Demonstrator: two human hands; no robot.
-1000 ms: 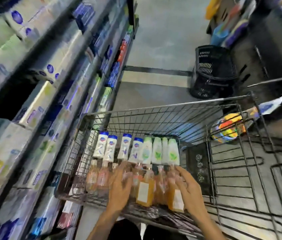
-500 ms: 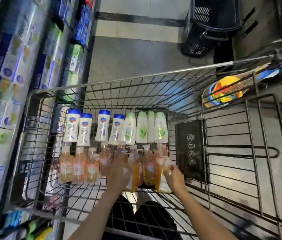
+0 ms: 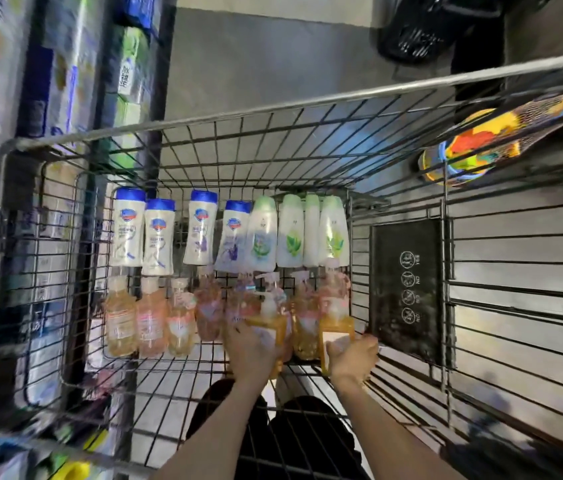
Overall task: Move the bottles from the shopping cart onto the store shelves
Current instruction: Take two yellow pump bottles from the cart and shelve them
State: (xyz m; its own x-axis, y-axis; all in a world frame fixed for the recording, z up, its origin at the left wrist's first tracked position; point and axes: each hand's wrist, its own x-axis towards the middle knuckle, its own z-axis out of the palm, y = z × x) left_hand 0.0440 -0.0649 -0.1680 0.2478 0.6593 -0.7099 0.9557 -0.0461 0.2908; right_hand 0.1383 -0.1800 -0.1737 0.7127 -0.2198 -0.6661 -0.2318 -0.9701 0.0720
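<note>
Two hands are down in the shopping cart [image 3: 273,109] right now, each one wrapped around an orange pump bottle. Left hand [image 3: 250,346] has its fingers curled round the lower body of an orange bottle [image 3: 269,320] with a white pump top, roughly mid-row. Right hand [image 3: 352,355] is closed on a second orange bottle [image 3: 335,329] at the right end of the row, thumb side up against a pale label, close to the cart's black placard [image 3: 406,289] with its white round icons.

Rest of the load sits on the cart's wire floor in two rows. Near row is a line of peachy-orange pump bottles [image 3: 150,320], packed side by side and touching. Behind them are four white bottles with blue caps [image 3: 159,237] on the left and then some white bottles with green caps [image 3: 290,233] and leaf graphics on the right, caps pointing away from the camera.

Store shelves [image 3: 3,98] run up the left side, just beside the cart, stuffed with boxed products, pretty blurry so can't read anything. Grey floor [image 3: 256,57] ahead, a black plastic basket [image 3: 411,32] at the top, and a colourful mesh-wrapped thing [image 3: 481,143] off to the right outside the cart. Person's dark trousers show through the wire at the bottom.
</note>
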